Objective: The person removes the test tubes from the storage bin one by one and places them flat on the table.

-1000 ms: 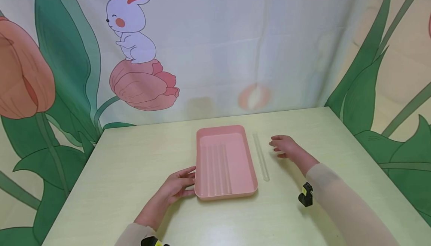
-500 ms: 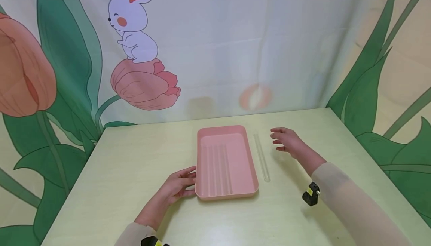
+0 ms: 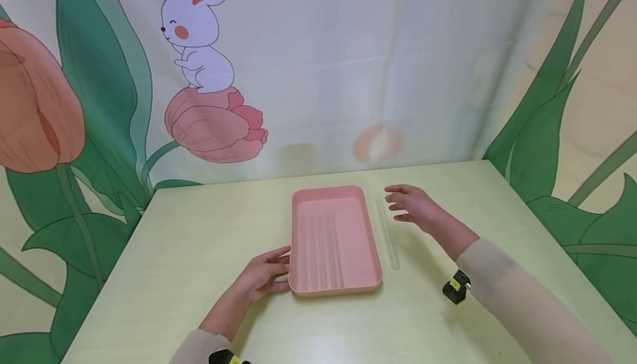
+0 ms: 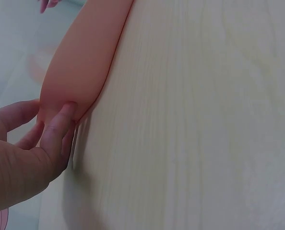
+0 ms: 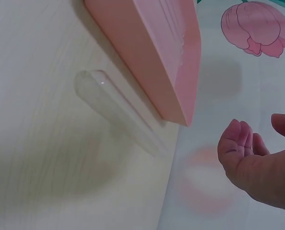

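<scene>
The left hand [image 3: 262, 276], fingers spread, touches the pink tray [image 3: 357, 242] at its 8 o'clock; the right hand [image 3: 417, 206], loosely extended, holding nothing, hovers at 2, near the clear tube [image 3: 389, 241] (beside the tray, 3 o'clock).

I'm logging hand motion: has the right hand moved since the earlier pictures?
Yes. In the head view, the right hand has shifted left, closer to the pink tray, which stays put.

Tray [image 3: 360, 248] on table [image 3: 199, 231] — tubes [image 3: 327, 253] inside, lone tube [image 3: 386, 235] right.
</scene>
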Demonstrator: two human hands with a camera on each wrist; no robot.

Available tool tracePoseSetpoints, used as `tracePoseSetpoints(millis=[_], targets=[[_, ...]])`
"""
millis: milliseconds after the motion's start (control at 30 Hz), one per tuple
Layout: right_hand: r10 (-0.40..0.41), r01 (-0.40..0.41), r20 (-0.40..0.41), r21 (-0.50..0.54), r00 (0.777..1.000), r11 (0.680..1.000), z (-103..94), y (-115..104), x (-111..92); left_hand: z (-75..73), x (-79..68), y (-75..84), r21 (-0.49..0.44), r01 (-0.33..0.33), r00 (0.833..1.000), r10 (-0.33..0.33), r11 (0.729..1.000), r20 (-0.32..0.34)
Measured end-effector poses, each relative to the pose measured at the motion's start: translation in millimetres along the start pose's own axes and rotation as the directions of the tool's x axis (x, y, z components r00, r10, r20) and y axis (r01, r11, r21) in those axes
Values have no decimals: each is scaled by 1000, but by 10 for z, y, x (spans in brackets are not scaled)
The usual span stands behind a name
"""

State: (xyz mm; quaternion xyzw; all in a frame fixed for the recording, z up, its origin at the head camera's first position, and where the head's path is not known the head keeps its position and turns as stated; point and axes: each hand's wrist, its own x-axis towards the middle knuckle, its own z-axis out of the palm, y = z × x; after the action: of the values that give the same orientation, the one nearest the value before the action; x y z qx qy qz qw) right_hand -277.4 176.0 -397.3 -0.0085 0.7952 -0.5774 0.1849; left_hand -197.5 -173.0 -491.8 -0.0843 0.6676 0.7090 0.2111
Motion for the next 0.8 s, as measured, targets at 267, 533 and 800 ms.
tracePoseSetpoints(millis=[267,533,800], targets=[[20,-21,62,10,998,1000,125,-93,21,-2,-2,10,3,0,1000,0,1000,3],[43,-50,152,43,987,998,240,-169,41,0,-1,-1,0,-8,1000,8,1000,2],[85,-106,208,90,974,990,400,-163,112,1,10,-2,-8,-2,1000,2,1000,-6]])
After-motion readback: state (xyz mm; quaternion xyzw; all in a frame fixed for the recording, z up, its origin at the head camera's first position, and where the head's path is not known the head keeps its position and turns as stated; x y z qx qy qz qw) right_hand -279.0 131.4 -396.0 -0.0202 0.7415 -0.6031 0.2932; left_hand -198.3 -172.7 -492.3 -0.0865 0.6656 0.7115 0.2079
